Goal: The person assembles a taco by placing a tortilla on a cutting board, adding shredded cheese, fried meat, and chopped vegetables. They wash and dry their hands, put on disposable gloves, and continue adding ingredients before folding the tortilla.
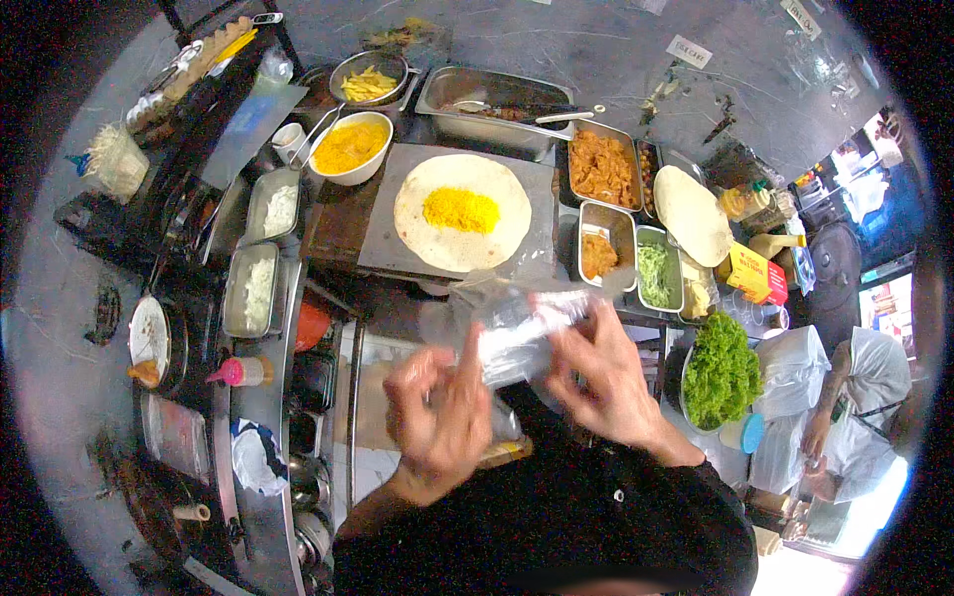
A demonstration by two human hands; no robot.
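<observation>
Clear plastic film (517,333), crumpled and blurred, sits between both hands just below the flatbread (462,212) topped with yellow rice (460,210) on the board. Left hand (437,412) pinches its lower edge with curled fingers; right hand (606,372) grips the other end, fingers partly spread. Pulled unevenly, the thin film could tear or cling to itself, or drag across the filling.

Both hands, left hand (437,412) and right hand (606,372), grip a clear plastic glove (517,333) before a flatbread (462,214) topped with yellow rice (460,210). Bowl of yellow rice (350,147), tray of sauced chicken (600,167), stacked flatbreads (693,214) and lettuce (722,371) surround it.
</observation>
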